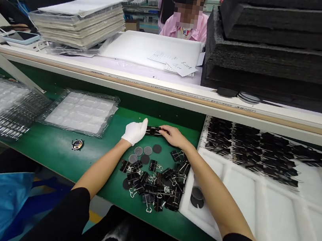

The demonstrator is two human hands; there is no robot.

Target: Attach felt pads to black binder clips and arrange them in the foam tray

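Note:
My left hand point(134, 131), in a white glove, and my bare right hand point(173, 135) meet over the green mat, both closed on a short black row of binder clips point(153, 131) held between them. Just below lie several dark and grey round discs point(144, 154). Nearer to me spreads a loose heap of black binder clips point(158, 184) with silver wire handles. My right forearm passes over the heap's right side.
A white foam tray point(272, 200) at the right holds rows of black clips point(258, 152) at its far end and one black disc point(197, 196). Clear blister trays point(82, 111) lie left. A small round metal part point(77, 144) sits alone. A person in pink sits behind the white rail.

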